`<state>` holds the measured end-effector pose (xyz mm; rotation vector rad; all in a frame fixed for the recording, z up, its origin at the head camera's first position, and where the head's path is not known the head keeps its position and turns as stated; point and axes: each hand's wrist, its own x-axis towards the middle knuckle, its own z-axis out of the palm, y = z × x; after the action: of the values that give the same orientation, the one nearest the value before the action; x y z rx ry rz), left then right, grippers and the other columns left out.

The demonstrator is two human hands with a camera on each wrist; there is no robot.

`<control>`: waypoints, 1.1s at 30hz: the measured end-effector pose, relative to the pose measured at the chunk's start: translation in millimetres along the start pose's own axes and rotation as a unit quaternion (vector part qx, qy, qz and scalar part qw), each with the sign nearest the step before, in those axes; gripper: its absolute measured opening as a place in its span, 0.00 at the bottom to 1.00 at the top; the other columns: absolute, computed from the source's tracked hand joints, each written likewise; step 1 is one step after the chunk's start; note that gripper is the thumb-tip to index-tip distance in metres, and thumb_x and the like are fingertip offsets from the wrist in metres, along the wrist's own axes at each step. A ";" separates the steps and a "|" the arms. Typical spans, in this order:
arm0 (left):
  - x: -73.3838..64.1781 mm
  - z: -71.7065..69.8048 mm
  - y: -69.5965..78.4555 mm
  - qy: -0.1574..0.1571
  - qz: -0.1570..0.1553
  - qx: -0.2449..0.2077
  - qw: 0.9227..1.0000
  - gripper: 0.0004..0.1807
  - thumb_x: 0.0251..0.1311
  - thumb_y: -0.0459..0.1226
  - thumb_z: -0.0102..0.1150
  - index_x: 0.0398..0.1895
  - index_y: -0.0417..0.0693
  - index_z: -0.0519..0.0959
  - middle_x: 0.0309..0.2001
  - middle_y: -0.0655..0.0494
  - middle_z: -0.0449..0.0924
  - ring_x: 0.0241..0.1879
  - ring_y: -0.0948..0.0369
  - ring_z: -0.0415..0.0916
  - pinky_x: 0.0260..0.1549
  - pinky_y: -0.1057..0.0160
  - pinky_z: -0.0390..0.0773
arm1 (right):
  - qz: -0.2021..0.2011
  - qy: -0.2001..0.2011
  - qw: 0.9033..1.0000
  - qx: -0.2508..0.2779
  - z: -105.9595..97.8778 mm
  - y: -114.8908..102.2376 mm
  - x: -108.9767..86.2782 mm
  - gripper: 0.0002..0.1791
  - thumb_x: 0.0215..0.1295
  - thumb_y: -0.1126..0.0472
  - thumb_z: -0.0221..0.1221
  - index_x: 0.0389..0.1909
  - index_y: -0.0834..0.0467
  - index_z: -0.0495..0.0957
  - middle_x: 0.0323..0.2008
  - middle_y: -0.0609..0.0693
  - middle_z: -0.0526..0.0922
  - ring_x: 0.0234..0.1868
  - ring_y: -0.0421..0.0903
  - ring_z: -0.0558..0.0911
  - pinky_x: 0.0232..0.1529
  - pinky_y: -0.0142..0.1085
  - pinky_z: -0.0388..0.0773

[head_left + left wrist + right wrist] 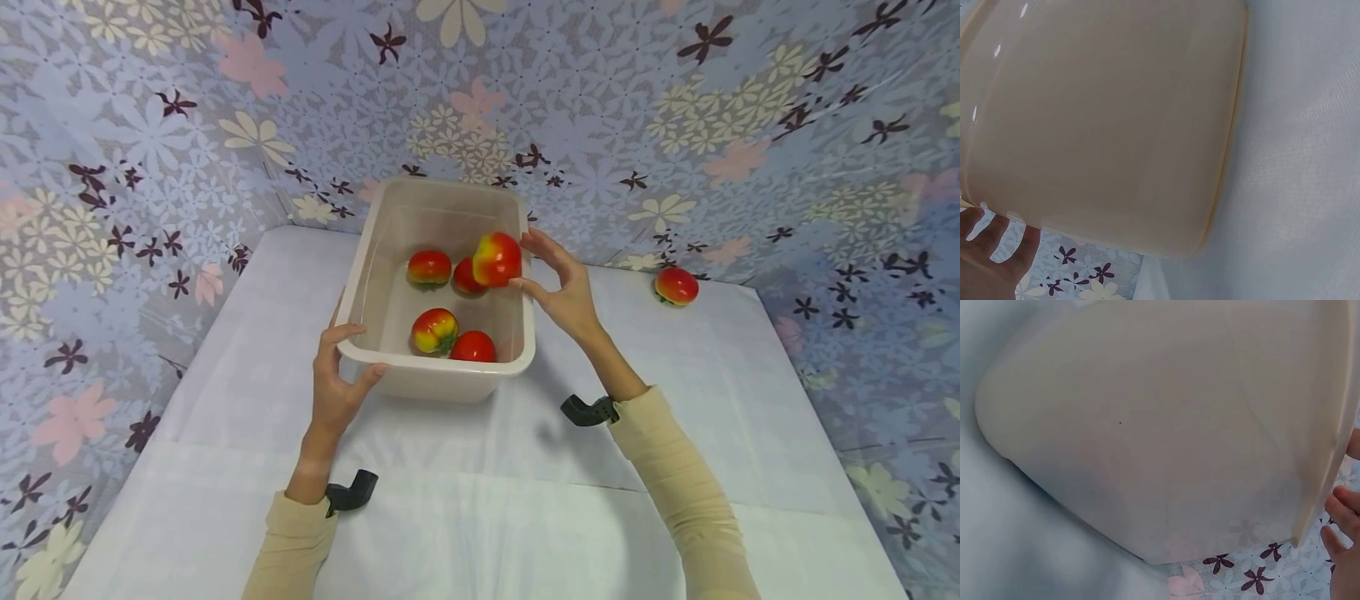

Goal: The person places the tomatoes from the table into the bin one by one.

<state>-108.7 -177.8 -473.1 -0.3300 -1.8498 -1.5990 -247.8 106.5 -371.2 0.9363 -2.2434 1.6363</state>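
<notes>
A pale beige plastic bin (427,383) stands on the white-covered table. At its front left corner my left hand (337,392) grips the rim, fingers along the left side and thumb at the front. My right hand (558,283) pinches a glossy red-and-yellow fruit (497,258) between thumb and fingers, just inside the right rim. Below it in the bin lie several similar fruits: one at the left (430,267), one partly hidden behind the held fruit (467,277), and two near the front wall, one showing green leaves (435,331). Both wrist views mostly show the bin's outer walls (1110,125).
Another red-and-yellow fruit (677,286) lies near the table's back edge, right of the bin. A flower-patterned cloth (585,108) hangs behind and along the sides of the table. White cloth (480,517) covers the tabletop. A black wrist mount (588,411) sticks out from the right sleeve.
</notes>
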 end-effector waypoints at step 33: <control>1.2 1.5 0.4 0.006 -0.001 -0.003 1.000 0.39 0.55 0.53 0.69 0.52 0.27 0.67 0.64 0.30 0.64 0.71 0.51 0.58 0.64 0.61 0.61 | 0.045 0.113 0.990 -0.068 -58.6 31.6 -6.8 0.30 0.58 0.75 0.63 0.63 0.72 0.68 0.62 0.68 0.73 0.66 0.59 0.70 0.69 0.40 0.62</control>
<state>-109.9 -176.5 -472.1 -0.3198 -1.8381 -1.6043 -272.8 168.2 -378.1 0.5922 -2.2363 1.5154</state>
